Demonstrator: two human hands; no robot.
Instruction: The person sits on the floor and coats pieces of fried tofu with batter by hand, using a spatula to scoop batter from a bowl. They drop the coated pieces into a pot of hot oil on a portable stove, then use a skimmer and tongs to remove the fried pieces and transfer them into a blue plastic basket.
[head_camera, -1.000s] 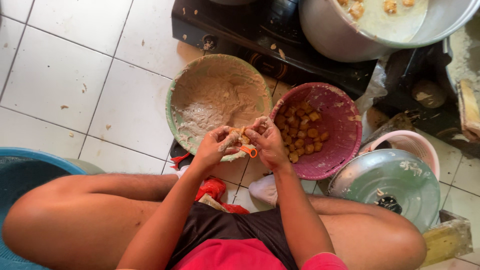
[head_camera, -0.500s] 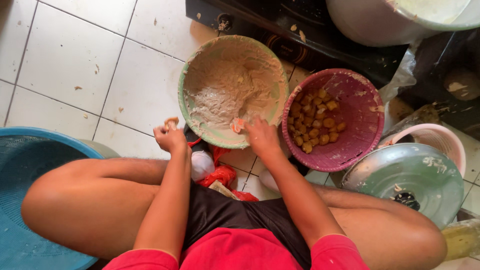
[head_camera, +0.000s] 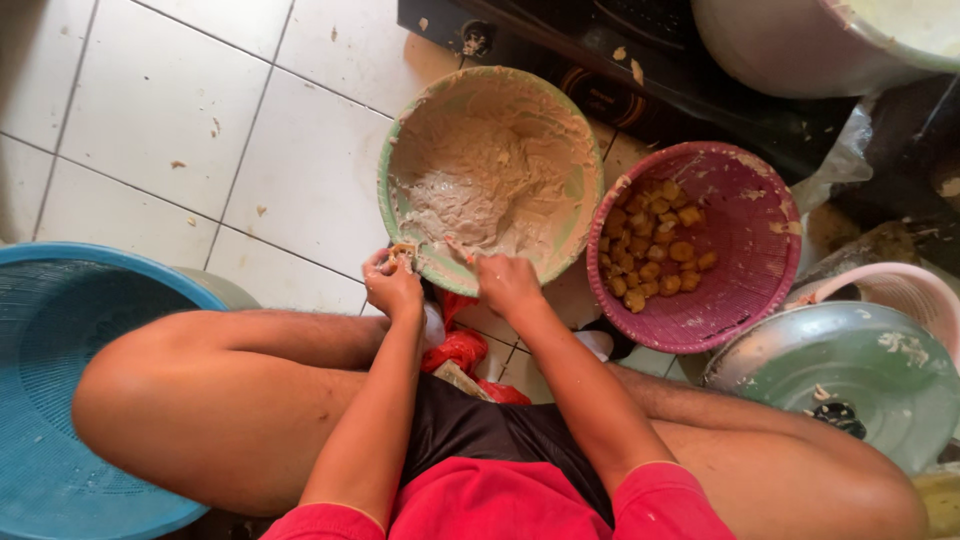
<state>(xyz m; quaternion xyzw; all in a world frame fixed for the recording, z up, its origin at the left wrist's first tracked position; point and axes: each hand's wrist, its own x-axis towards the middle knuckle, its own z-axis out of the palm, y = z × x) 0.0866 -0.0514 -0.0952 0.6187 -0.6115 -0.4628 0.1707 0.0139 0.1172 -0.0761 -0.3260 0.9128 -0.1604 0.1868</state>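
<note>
My left hand (head_camera: 393, 287) is closed around a small tan food piece (head_camera: 402, 251), held just outside the near rim of a green bowl (head_camera: 384, 190). The bowl holds a pale, sticky paste (head_camera: 480, 185). My right hand (head_camera: 507, 284) rests at the same rim, fingers pinched on a thin orange tool (head_camera: 462, 256) whose tip reaches into the paste. Right of the bowl, a pink basket (head_camera: 752, 205) contains several golden fried pieces (head_camera: 655, 255). I sit on the tiled floor with knees spread around both hands.
A blue plastic basket (head_camera: 60, 400) lies by my left knee. A metal lid (head_camera: 850, 385) and a pale pink basket (head_camera: 895, 290) are at the right. A black stove (head_camera: 600, 70) and large pot (head_camera: 790, 45) stand behind. Red plastic (head_camera: 458, 350) lies between my legs.
My hands were joined over the gap between bowl and basket a second ago. They have parted and moved to the bowl's near rim, and the view has tilted closer.
</note>
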